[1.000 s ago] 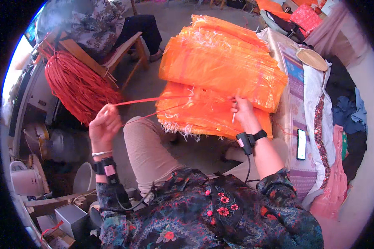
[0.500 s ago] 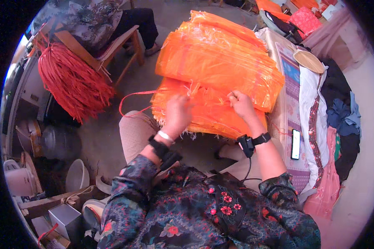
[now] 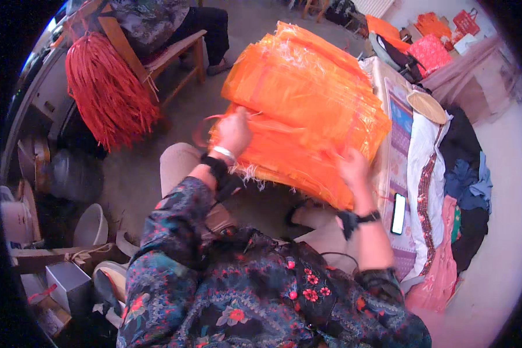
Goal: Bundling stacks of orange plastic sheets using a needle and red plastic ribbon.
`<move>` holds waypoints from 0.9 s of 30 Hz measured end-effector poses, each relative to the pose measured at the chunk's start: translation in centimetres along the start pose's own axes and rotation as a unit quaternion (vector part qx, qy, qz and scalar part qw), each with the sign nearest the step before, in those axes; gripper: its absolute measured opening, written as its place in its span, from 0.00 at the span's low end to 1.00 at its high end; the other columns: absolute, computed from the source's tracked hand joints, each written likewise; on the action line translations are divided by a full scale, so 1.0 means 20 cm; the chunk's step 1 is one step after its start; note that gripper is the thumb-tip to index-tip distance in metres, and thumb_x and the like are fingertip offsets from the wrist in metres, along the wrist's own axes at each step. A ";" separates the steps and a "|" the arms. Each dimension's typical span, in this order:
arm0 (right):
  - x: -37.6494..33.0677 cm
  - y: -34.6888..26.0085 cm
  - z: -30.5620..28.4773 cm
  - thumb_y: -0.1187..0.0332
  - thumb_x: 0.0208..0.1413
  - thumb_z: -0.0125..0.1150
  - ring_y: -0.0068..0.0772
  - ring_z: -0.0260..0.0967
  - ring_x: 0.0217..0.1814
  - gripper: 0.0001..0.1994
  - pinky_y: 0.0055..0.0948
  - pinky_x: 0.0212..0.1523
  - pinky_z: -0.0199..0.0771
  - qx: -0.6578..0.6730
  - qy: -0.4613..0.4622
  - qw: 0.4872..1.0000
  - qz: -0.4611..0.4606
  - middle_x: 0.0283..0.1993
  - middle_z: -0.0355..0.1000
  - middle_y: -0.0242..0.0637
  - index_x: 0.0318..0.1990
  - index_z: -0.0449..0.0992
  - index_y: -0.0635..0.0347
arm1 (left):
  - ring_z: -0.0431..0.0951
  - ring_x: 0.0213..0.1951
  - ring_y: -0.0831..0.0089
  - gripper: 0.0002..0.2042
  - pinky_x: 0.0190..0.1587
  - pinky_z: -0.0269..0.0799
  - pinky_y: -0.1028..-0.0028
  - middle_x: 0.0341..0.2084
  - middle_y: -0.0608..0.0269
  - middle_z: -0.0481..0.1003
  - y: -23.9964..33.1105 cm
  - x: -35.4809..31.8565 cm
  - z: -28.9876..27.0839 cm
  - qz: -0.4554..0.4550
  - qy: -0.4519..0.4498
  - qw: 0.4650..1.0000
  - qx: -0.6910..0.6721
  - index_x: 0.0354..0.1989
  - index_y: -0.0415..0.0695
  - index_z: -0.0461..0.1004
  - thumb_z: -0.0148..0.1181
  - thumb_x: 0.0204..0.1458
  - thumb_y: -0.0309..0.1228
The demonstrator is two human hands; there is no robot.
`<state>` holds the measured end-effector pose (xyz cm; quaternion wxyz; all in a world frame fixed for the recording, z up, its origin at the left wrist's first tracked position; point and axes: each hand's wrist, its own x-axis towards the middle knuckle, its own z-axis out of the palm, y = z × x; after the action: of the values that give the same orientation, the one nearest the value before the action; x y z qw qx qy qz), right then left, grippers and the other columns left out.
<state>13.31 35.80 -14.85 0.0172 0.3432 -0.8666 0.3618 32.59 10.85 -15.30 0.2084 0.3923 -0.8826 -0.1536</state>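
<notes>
A thick stack of orange woven plastic sacks (image 3: 304, 87) with frayed edges lies across in front of my knees. At its near left, my left hand (image 3: 235, 133) is closed on the top sack of the front part, its fingertips pinching the material. A red strap (image 3: 202, 132) loops out beside that hand, blurred. My right hand (image 3: 355, 169) is at the stack's near right edge, fingers curled on the orange sack; motion blurs it. Between both hands the sack material looks drawn fairly flat.
A bundle of red strips (image 3: 107, 93) hangs on a wooden chair at left, where another person (image 3: 151, 23) sits. At right, a cloth-covered surface holds a phone (image 3: 398, 213), a woven fan (image 3: 428, 107) and clothes (image 3: 468, 174). Buckets (image 3: 90, 226) and boxes (image 3: 68, 284) stand lower left.
My left hand has moved left and slightly up to the stack's left side; my right hand has moved right and down. The hands are farther apart, and the view has shifted a little.
</notes>
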 end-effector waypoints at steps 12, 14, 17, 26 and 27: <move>-0.44 0.29 -0.32 0.73 0.40 0.52 0.31 0.68 0.28 0.05 0.28 0.29 0.66 -0.177 -0.179 0.965 0.070 0.25 0.69 0.38 0.29 0.70 0.59 | 0.73 0.27 0.63 0.09 0.31 0.64 0.67 0.19 0.61 0.71 -0.40 -0.16 -0.02 0.355 -0.009 0.925 0.136 0.30 0.42 0.68 0.48 0.37 0.26; -0.45 0.30 -0.25 0.72 0.40 0.53 0.33 0.69 0.29 0.06 0.28 0.31 0.67 -0.213 -0.189 0.958 0.029 0.26 0.70 0.39 0.29 0.71 0.60 | 0.72 0.28 0.63 0.13 0.33 0.63 0.66 0.21 0.61 0.71 -0.43 -0.15 0.01 0.346 -0.045 0.925 0.149 0.35 0.43 0.68 0.49 0.36 0.27; -0.43 0.17 -0.27 0.72 0.41 0.53 0.32 0.70 0.31 0.07 0.27 0.33 0.67 -0.202 -0.242 0.948 0.053 0.28 0.71 0.40 0.30 0.72 0.60 | 0.72 0.28 0.64 0.13 0.34 0.63 0.67 0.22 0.61 0.71 -0.44 -0.17 -0.02 0.348 -0.061 0.921 0.162 0.35 0.43 0.68 0.50 0.36 0.28; -0.37 0.20 -0.34 0.71 0.40 0.56 0.28 0.69 0.29 0.09 0.24 0.32 0.67 -0.223 -0.332 0.906 0.136 0.26 0.71 0.39 0.32 0.74 0.60 | 0.73 0.26 0.58 0.08 0.30 0.67 0.61 0.18 0.55 0.71 -0.47 -0.19 0.04 0.188 -0.032 0.976 -0.101 0.25 0.45 0.73 0.54 0.32 0.26; -0.37 0.19 -0.34 0.70 0.39 0.57 0.31 0.69 0.29 0.09 0.26 0.32 0.67 -0.245 -0.328 0.907 0.100 0.27 0.71 0.40 0.32 0.75 0.60 | 0.73 0.26 0.58 0.08 0.30 0.67 0.61 0.18 0.55 0.71 -0.47 -0.19 0.05 0.185 -0.033 0.977 -0.100 0.25 0.45 0.73 0.54 0.32 0.26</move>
<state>15.26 46.37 -14.31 -0.2205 0.3393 -0.9144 0.0052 40.40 7.75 -21.17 0.2421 0.1939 -0.9265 -0.2130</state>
